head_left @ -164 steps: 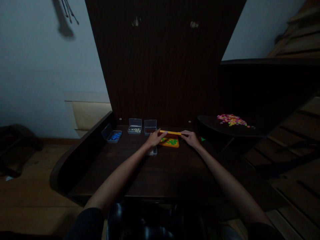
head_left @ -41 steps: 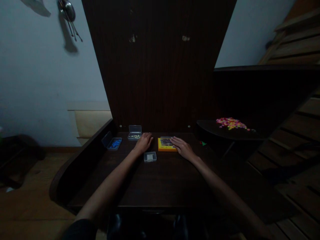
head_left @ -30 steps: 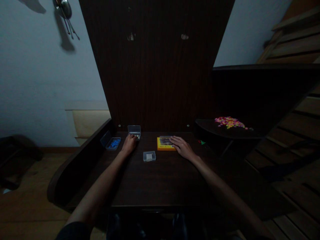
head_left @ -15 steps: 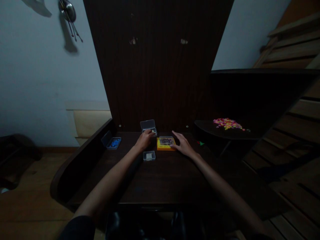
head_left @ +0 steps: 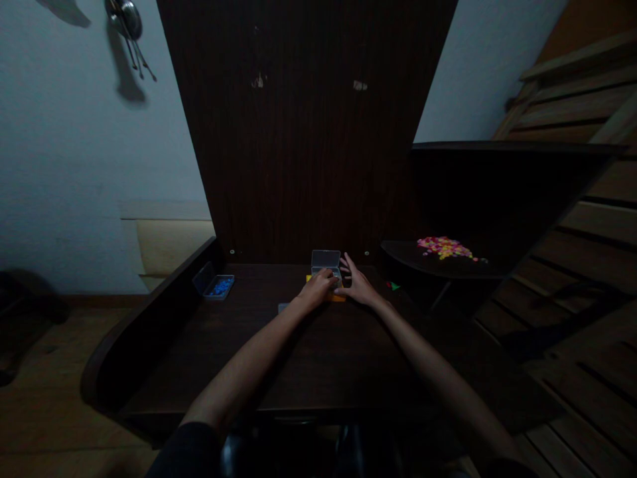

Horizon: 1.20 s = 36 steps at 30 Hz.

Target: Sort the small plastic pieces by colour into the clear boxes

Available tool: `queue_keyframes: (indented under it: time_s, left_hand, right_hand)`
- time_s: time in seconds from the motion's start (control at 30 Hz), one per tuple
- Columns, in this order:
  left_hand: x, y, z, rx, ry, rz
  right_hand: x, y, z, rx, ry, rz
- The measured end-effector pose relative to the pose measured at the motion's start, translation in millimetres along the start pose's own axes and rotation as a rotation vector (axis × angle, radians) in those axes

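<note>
My left hand (head_left: 317, 289) grips a small clear plastic box (head_left: 326, 262) with its lid raised, holding it over the orange box (head_left: 338, 298), which is mostly hidden beneath both hands. My right hand (head_left: 357, 285) lies beside it with fingers spread, touching the clear box's right side and the orange box. A second small clear box (head_left: 283, 307) peeks out just left of my left forearm on the dark wooden desk (head_left: 259, 358).
An open clear box of blue pieces (head_left: 215, 285) stands at the desk's far left by the raised side rail. A pile of pink and yellow pieces (head_left: 442, 247) lies on a round side shelf at right. A small green piece (head_left: 394, 286) sits near the desk's right edge.
My left hand reached to the clear box of pale pieces at the back left, took hold of it and carried it right, over the orange box. The right hand stayed on the orange box.
</note>
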<state>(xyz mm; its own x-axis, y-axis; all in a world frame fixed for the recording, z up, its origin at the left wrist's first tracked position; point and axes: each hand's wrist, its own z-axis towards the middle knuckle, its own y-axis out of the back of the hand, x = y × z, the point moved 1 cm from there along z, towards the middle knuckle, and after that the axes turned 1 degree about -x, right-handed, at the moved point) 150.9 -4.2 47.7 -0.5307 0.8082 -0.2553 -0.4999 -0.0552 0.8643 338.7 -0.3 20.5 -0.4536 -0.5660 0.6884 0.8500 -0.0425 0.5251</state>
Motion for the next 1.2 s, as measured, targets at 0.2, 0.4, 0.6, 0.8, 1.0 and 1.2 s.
queue_keyframes:
  time_s: [0.2, 0.4, 0.6, 0.8, 1.0, 1.2]
  left_hand:
    - [2.9, 12.7, -7.0, -0.158, 0.011, 0.142]
    - [30.2, 31.6, -18.6, -0.459, 0.150, 0.091]
    - [55.3, 16.8, -17.7, -0.254, 0.153, -0.209]
    - [55.7, 12.9, -19.3, -0.243, 0.164, -0.341]
    - [50.2, 18.9, -20.1, -0.197, 0.126, -0.249]
    - [52.2, 11.3, -23.9, -0.117, 0.093, -0.097]
  right_hand:
    - [-4.3, 0.5, 4.1, 0.004, -0.011, 0.018]
    - [-2.4, 5.2, 11.5, 0.031, -0.006, 0.054]
    - [-0.6, 6.1, 17.6, 0.028, 0.021, 0.001]
    - [7.2, 8.0, 15.0, -0.009, 0.071, -0.094]
    - [17.0, 6.6, 7.9, 0.018, 0.194, -0.238]
    - [12.0, 0.0, -2.7, 0.031, 0.228, -0.310]
